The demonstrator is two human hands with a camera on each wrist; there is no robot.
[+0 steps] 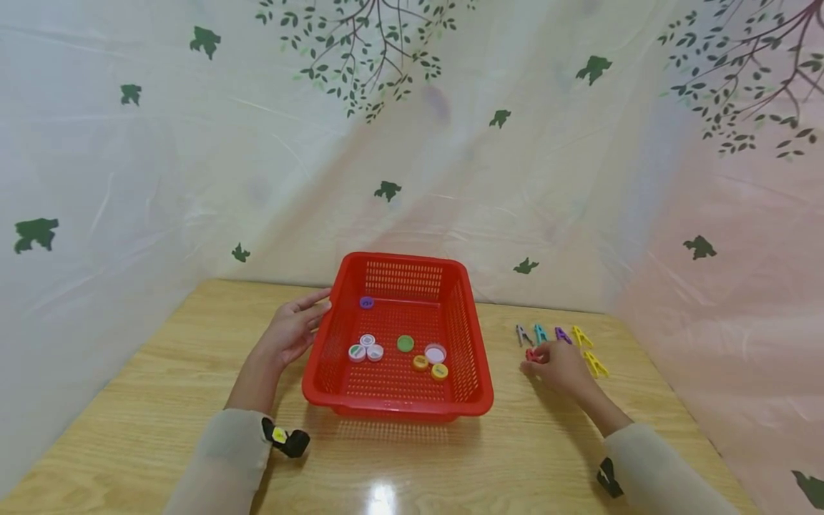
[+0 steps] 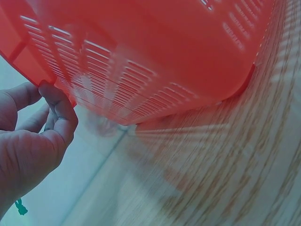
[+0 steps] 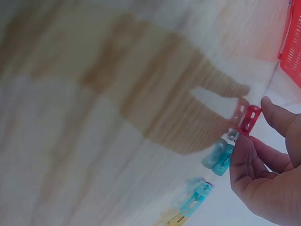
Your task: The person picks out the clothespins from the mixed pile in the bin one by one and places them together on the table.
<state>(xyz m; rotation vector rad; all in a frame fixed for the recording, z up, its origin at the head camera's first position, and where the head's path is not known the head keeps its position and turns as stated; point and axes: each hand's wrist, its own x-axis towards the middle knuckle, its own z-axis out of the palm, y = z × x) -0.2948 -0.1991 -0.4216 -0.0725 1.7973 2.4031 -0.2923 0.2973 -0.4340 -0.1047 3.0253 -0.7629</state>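
A red plastic basket (image 1: 388,409) with slotted walls stands on the wooden table. My left hand (image 1: 292,330) holds its left rim, the thumb and fingers bent at the edge in the left wrist view. To the right of the basket, my right hand (image 1: 561,368) pinches a small red clothespin (image 3: 250,119) between thumb and fingers, low at the tabletop. Just beyond that hand lie a grey clothespin (image 1: 523,335), a teal one (image 1: 541,333) and a purple one (image 1: 563,334), the last partly hidden by the hand. Two yellow clothespins (image 1: 596,365) lie at the right.
Inside the basket are several bottle caps: a purple cap (image 1: 366,302), white caps (image 1: 357,352), a green cap (image 1: 405,343), yellow caps (image 1: 440,372) and a whitish round lid (image 1: 435,353). A leaf-printed curtain (image 1: 309,214) hangs behind the table (image 1: 161,372) and along its sides.
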